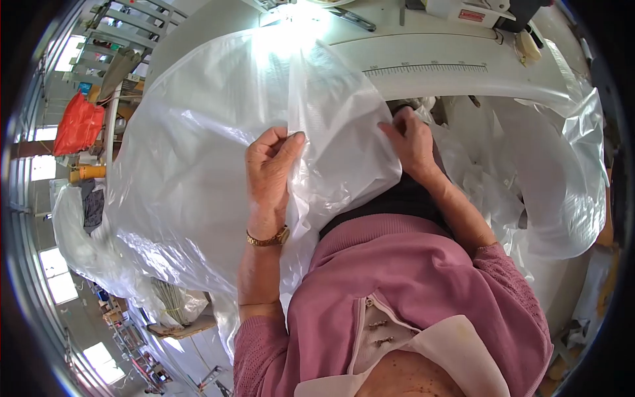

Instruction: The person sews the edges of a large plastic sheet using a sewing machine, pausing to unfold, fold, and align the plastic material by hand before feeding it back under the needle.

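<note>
A large sheet of translucent white plastic (192, 152) spreads from the lit machine area at the top, down over the lap and off to the left. My left hand (270, 162), with a gold watch (268, 238) on its wrist, pinches a long fold of this sheet between thumb and fingers. At the sheet's right edge is my right hand (415, 142). Its thumb stands apart from the bent fingers, and nothing shows between them. The thumb tip is close to the plastic; whether it touches cannot be made out.
A ruler scale (430, 67) runs along the table (529, 69). Glare hides much of the machine at the top. Dark-bladed snips (355, 18) lie beside it. More clear plastic (562, 178) hangs at the right. A red bag (78, 124) is at the far left.
</note>
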Demonstrator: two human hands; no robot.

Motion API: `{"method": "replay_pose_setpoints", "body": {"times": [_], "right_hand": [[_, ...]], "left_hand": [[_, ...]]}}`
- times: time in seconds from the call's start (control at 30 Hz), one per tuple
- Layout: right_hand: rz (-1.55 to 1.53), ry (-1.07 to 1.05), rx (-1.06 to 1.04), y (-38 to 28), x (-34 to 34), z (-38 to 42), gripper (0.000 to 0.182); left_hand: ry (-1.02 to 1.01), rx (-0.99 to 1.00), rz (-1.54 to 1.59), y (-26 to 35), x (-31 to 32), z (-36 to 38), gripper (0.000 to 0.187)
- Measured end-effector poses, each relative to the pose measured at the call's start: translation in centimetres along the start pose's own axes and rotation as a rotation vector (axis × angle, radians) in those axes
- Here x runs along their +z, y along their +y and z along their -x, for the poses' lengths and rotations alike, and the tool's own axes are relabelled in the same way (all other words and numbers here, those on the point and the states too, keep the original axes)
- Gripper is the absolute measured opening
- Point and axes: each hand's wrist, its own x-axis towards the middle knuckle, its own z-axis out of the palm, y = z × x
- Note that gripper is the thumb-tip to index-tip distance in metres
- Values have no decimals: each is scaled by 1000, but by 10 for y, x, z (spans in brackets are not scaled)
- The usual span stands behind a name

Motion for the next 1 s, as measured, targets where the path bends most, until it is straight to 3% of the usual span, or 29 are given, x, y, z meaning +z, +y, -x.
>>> {"method": "replay_pose_setpoints", "body": {"times": [0.03, 0.1, 0.17, 0.2, 0.27, 0.3, 0.37, 0.5, 0.6, 0.9, 1.0], "right_hand": [[-88, 24, 196, 0, 3, 0, 28], [-21, 25, 253, 13, 9, -2, 28], [-183, 102, -20, 25, 20, -1, 26], [-185, 95, -18, 18, 14, 1, 26], [-342, -199, 12, -8, -12, 5, 20], [-256, -227, -211, -19, -20, 8, 16], [-426, -315, -547, -57, -41, 7, 16], [-350, -613, -567, -87, -45, -9, 17], [-273, -694, -593, -107, -36, -12, 19], [-280, -759, -674, -127, -20, -19, 23], [-272, -654, -771, -128, -18, -16, 19]], "left_hand": [[-8, 11, 9, 0, 0, 0, 4], [-13, 0, -5, 2, -1, 1, 5], [-19, -11, -16, 3, 0, -1, 5], [-24, -17, 11, 2, 0, 0, 5], [-25, -18, 33, 3, -3, -1, 6], [-42, -16, 19, 4, -4, -1, 6], [-67, -20, 7, 5, -4, -1, 6], [-89, 16, -53, 7, -2, -3, 7], [-88, 38, -102, 4, -3, -5, 9], [-138, 160, -374, 16, -5, -6, 7], [-140, 206, -439, 16, -8, -6, 8]]}}
